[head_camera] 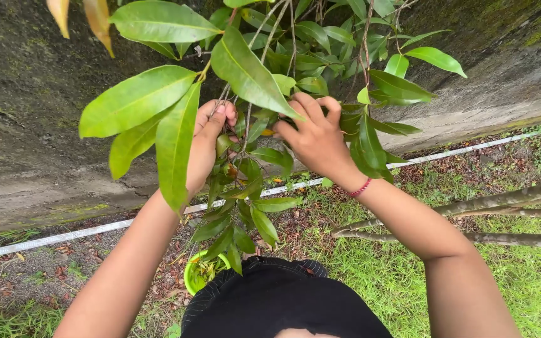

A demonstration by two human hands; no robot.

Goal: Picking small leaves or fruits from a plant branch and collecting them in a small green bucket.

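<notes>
Up among the foliage, both hands are working at a leafy branch [245, 69] that is hanging down from twelve o'clock. Starting at nine o'clock, a mossy concrete wall [26, 106] is filling the background, with a white pipe [64, 236] running along its foot. Moving inward, the left hand [206, 145] is reaching up with its thumb pressing against the fingers, its grip closing on a thin twig [225, 94] just below a cluster of broad green leaves. A small reddish-green fruit [230, 170] is hanging just beside that hand at its four o'clock, partly hidden by leaves. Below, toward six o'clock, a green bowl [190, 278] is sitting on the ground, half covered by the drooping leaves, just beside the person's dark clothing [283, 303]. Right of centre, the right hand [315, 139] is curling its fingers into the same branch, its grip closing around stems and leaves, though exactly what it is pinching is hidden. A red string bracelet [360, 187] is circling that wrist. At three o'clock, bare grey stems [502, 200] are lying across the grass [377, 275].
</notes>
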